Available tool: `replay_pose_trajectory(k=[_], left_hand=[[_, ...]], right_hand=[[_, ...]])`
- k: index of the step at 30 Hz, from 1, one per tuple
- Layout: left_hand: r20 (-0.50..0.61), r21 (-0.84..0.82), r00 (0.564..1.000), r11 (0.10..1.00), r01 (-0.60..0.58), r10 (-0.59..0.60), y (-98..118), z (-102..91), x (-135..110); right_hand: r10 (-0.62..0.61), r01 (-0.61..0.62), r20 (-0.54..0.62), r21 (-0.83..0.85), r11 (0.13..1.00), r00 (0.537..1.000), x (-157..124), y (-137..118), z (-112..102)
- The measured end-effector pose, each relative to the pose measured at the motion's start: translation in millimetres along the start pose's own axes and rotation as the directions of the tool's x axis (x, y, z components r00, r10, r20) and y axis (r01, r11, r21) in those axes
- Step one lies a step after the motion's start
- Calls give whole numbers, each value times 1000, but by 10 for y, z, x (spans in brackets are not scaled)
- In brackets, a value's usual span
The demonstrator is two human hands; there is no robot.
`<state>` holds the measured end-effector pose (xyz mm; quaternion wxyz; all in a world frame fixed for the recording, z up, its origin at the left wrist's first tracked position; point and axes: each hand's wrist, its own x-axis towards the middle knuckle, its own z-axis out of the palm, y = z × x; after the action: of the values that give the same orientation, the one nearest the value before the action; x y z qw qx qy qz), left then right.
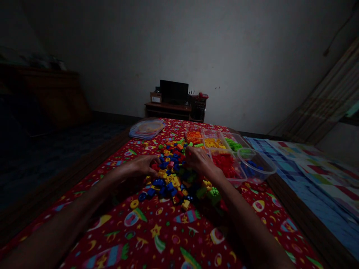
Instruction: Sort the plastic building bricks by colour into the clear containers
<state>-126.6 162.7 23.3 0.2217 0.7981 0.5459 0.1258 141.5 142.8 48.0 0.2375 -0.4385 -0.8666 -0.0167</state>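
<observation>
A heap of small plastic bricks (174, 175) in blue, yellow, red, orange and green lies on a red patterned cloth (157, 231). My left hand (141, 165) rests at the heap's left edge, fingers curled down among the bricks. My right hand (199, 158) lies on the heap's right side, fingers bent over bricks. Whether either hand grips a brick is hidden in the dim light. Clear tubs to the right hold sorted bricks: orange (193, 136), yellow (213, 143), green (234, 144), red (226, 164), and a round bowl of blue (256, 166).
A clear lid (146, 129) lies at the cloth's far left. A low wooden stand with a dark screen (174, 92) stands by the back wall. A checked mat (303, 175) runs along the right. The room is dark.
</observation>
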Motion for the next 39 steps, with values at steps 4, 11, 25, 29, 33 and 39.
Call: replay_pose_trajectory(k=[4, 11, 25, 29, 33, 39], left_hand=[[29, -121, 999, 992, 26, -23, 67, -139, -36], [-208, -268, 974, 963, 35, -93, 9, -313, -41], [-183, 61, 979, 995, -80, 90, -62, 29, 153], [-129, 152, 985, 984, -93, 113, -74, 74, 128], [-130, 199, 979, 971, -129, 157, -136, 65, 137], [-261, -139, 964, 986, -95, 57, 23, -81, 168]], right_hand=[[67, -66, -57, 19, 998, 996, 11, 63, -108], [18, -15, 33, -77, 997, 999, -9, -82, 63], [-24, 21, -30, -101, 995, 999, 62, 47, 280], [-29, 27, -78, -31, 999, 997, 73, 16, 185], [62, -56, -84, 74, 996, 995, 79, -84, 80], [121, -99, -44, 347, 933, 992, 125, -113, 68]])
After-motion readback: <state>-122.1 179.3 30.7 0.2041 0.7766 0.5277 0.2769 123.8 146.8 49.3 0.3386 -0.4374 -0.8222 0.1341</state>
